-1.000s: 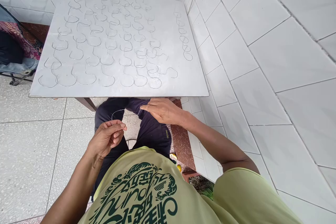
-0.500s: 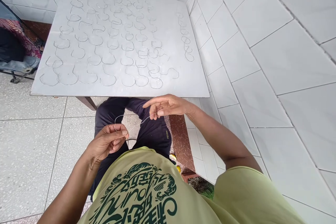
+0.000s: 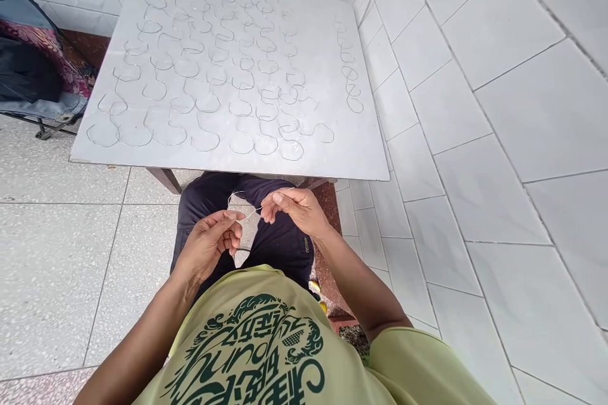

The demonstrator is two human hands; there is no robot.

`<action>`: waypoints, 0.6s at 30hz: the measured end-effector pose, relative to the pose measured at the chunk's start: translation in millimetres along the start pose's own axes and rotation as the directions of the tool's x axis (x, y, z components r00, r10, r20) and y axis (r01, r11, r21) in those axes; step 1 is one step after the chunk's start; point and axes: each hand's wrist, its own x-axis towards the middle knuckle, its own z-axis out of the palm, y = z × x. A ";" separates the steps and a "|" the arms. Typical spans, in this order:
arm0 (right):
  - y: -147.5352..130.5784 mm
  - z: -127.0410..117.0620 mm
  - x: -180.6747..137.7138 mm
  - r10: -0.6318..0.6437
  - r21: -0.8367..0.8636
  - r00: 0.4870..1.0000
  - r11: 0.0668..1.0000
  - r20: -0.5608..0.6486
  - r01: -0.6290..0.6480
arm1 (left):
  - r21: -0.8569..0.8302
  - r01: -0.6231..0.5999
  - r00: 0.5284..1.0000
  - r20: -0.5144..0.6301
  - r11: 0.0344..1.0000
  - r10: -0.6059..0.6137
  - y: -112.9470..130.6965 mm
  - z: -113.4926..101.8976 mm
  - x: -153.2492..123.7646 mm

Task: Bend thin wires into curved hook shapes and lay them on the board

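Observation:
A thin bent wire (image 3: 247, 210) spans between both hands over my lap. My left hand (image 3: 209, 247) pinches its near end with fingers curled. My right hand (image 3: 294, 209) pinches the far end, fingers closed. Both hands are close together, just below the front edge of a white board (image 3: 323, 63) on a low table. Several curved wire pieces (image 3: 213, 76) lie in rows across the board, and a small separate column of wire loops (image 3: 349, 69) lies near its right edge.
A white tiled wall (image 3: 475, 107) runs along the right. Speckled floor tiles (image 3: 57, 253) lie to the left. A folding cot with dark and patterned cloth (image 3: 33, 69) stands at the far left. A table leg (image 3: 164, 180) shows below the board.
My right hand has come back toward my left, so the two hands are now closer together on the wire. The view has shifted slightly left.

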 end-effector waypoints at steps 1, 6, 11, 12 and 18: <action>-1.6 2.7 0.0 -0.016 -0.032 1.000 0.999 -0.007 0.015 | 0.041 -0.050 0.998 -0.032 0.998 0.051 -1.7 0.8 0.3; -9.3 14.0 -7.0 -0.041 -0.091 0.991 0.994 0.129 0.053 | 0.359 -0.267 0.927 -0.157 0.895 0.340 -10.3 0.6 1.4; 3.8 1.2 -9.1 -0.086 0.153 0.939 0.988 0.334 0.036 | 0.401 -0.216 0.969 -0.020 0.890 0.245 -5.2 -4.4 0.0; 8.6 -0.9 -7.1 -0.095 0.144 0.958 0.988 0.270 0.057 | 0.389 -0.190 0.980 0.019 0.901 0.198 -3.0 -4.9 -0.4; 27.9 12.1 10.8 -0.262 -0.331 0.950 0.893 0.168 0.305 | 0.407 -0.077 0.978 0.209 0.910 -0.011 4.1 -2.8 -0.4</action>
